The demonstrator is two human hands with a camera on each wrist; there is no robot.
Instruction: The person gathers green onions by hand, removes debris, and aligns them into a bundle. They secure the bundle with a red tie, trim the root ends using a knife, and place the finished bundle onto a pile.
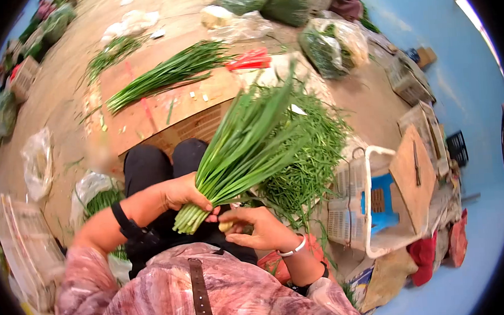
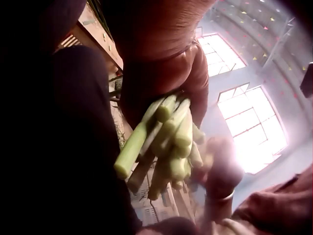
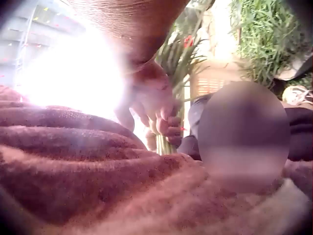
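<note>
In the head view my left hand (image 1: 185, 191) grips a bunch of garlic chives (image 1: 245, 140) near the base, over my lap. The long flat leaves fan up and to the right. In the left wrist view the pale, evenly cut stem ends (image 2: 176, 142) stick out below the hand. My right hand (image 1: 255, 228) is just right of these ends, its fingers loosely bent and the thumb apart. Something small and yellowish shows at its fingertips; I cannot tell what it is. Behind the bunch lies a heap of loose greens (image 1: 302, 177).
A low wooden board (image 1: 162, 108) before my knees bears another chive bundle (image 1: 169, 73) and red strips (image 1: 249, 59). At the right stands a white plastic crate (image 1: 347, 209) beside a wooden stool top (image 1: 413, 173). Bags of greens (image 1: 326, 46) stand farther back.
</note>
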